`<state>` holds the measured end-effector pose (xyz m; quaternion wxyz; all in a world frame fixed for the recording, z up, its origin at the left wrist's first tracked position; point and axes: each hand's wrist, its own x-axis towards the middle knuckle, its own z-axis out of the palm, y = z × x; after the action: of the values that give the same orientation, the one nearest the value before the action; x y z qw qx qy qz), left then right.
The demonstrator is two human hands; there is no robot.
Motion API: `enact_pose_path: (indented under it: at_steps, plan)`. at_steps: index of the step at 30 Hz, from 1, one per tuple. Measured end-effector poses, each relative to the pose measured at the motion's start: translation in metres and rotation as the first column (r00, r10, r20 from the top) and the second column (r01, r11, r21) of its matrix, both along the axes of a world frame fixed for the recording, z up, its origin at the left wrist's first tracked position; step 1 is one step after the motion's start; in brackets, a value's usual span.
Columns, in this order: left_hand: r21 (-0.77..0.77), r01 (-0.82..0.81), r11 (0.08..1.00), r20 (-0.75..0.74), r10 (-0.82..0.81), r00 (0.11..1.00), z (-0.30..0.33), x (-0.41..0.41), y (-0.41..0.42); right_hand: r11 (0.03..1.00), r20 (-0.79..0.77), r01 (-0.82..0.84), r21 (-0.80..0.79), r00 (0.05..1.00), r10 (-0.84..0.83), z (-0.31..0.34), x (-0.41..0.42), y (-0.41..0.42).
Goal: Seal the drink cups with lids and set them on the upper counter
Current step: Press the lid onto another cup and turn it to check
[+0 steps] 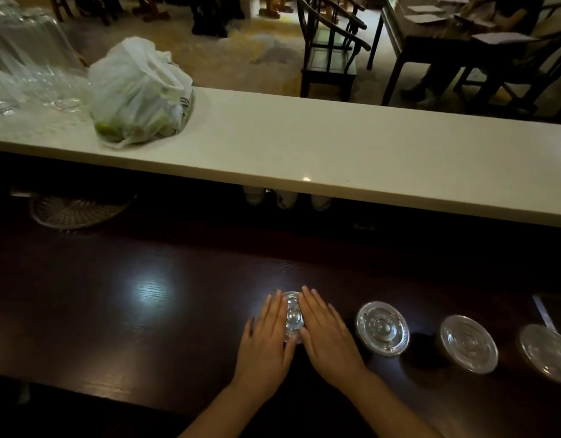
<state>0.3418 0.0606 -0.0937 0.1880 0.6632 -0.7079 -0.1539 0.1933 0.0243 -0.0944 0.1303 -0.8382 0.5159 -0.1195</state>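
- The left hand (266,338) and right hand (328,335) lay flat, fingers extended, gripping nothing, pressing a clear lid (293,316) onto a cup on the dark lower counter (115,311); sealing seemed underway.
- Three lidded cups (382,328) stood in a row to the right.
- Next would come lifting cups to the upper counter (336,150), where only a plastic bag (137,96) sat well left.

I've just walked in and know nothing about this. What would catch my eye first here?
Probably the two hands, left hand and right hand, pressed flat side by side on a clear lid at the centre of the dark counter. To their right, three more lidded cups stand in a row. On the pale upper counter, at the left, sits a white plastic bag.
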Motion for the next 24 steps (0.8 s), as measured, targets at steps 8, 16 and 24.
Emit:
enact_pose_path:
  at_steps: [8,16,24]
  plan:
    - [0.007,0.037,0.999,-0.035,-0.036,0.999,-0.001,0.002,-0.003,1.0,-0.043,0.03,0.005,0.999,-0.03,0.0,0.003,0.001]
    - [-0.076,0.141,0.987,-0.327,-0.158,0.932,0.0,0.016,0.002,0.997,0.165,0.044,-0.059,0.986,-0.034,0.011,-0.001,0.016]
    - [-0.092,-0.047,0.995,-0.545,-0.01,0.839,-0.008,0.012,-0.001,0.895,0.093,-0.084,-0.438,0.986,0.138,0.009,-0.009,0.016]
